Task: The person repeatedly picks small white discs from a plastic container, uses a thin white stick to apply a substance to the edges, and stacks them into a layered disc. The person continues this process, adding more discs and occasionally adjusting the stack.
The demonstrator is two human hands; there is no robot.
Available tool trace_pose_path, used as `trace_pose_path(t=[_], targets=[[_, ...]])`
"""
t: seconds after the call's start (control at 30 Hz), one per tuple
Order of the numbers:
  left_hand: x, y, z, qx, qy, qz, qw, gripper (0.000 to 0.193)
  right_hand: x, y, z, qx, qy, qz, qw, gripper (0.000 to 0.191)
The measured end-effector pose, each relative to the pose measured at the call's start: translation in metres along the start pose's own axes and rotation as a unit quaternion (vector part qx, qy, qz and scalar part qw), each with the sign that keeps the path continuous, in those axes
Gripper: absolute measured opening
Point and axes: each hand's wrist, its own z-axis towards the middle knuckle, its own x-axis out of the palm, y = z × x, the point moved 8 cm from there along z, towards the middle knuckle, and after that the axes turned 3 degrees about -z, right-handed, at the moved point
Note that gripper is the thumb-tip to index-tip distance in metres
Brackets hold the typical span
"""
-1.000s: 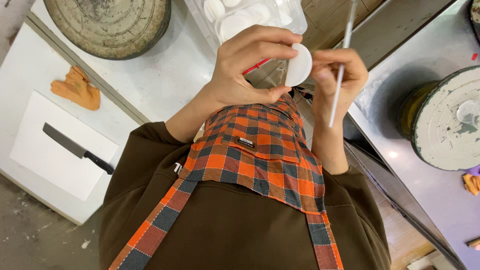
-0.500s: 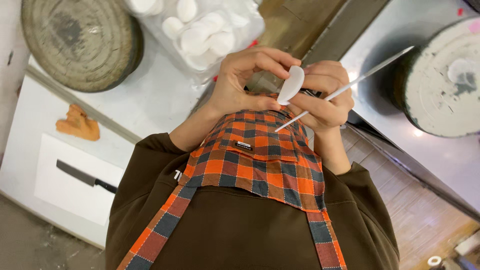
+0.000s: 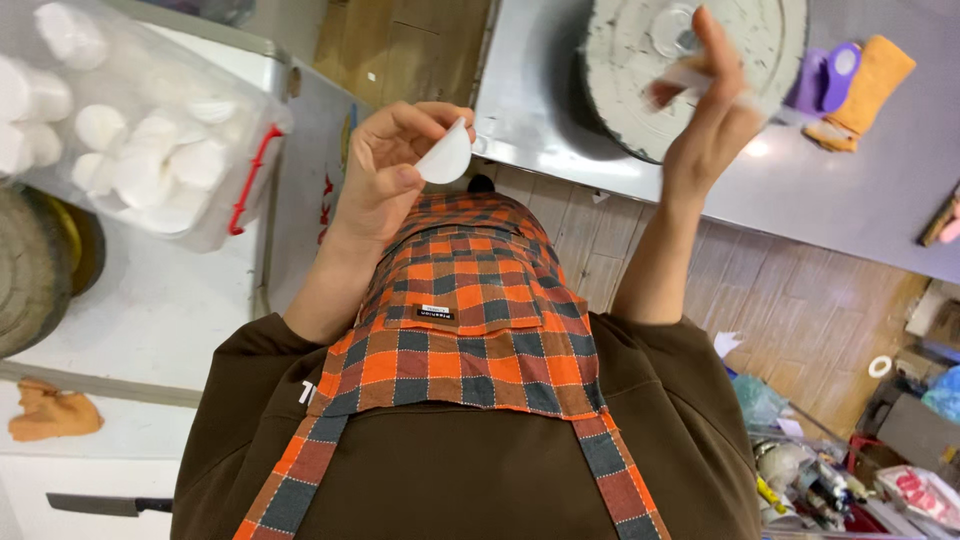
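My left hand (image 3: 385,180) pinches a small white disc-shaped piece (image 3: 445,158) by its rim, in front of my orange checked apron (image 3: 470,320). My right hand (image 3: 705,125) is raised to the right, apart from the left, over the edge of a round grey turntable (image 3: 640,60). It grips a thin white stick (image 3: 690,75) that is blurred by motion. The turntable stands on a steel table (image 3: 860,190).
A clear plastic bin (image 3: 255,165) with several white round pieces sits at the upper left. A round wooden board (image 3: 30,280), an orange lump (image 3: 50,412) and a knife (image 3: 105,505) lie on the white counter. Purple and orange items (image 3: 850,75) rest on the steel table. Clutter fills the floor at the lower right.
My hands have come apart: the right hand swung up and right with the stick toward the turntable, while the left keeps the white piece. The view has shifted right.
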Motion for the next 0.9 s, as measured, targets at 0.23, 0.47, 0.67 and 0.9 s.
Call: trace_pose_path(t=[0.23, 0.47, 0.67, 0.9], targets=[[0.017, 0.054, 0.019, -0.037, 0.013, -0.063, 0.997, 0.041, -0.070, -0.110, 0.049, 0.102, -0.044, -0.208, 0.972, 0.021], [0.025, 0.083, 0.037, -0.050, 0.010, -0.114, 0.992, 0.037, -0.059, -0.115, 0.062, 0.064, -0.008, -0.278, 0.959, 0.024], [0.025, 0.100, 0.042, -0.056, 0.014, -0.158, 0.986, 0.033, -0.070, -0.126, 0.064, 0.054, -0.034, -0.188, 0.980, 0.029], [0.034, 0.114, 0.062, -0.068, 0.029, -0.200, 0.977, 0.034, -0.054, -0.056, 0.045, -0.015, -0.062, 0.267, 0.962, 0.033]])
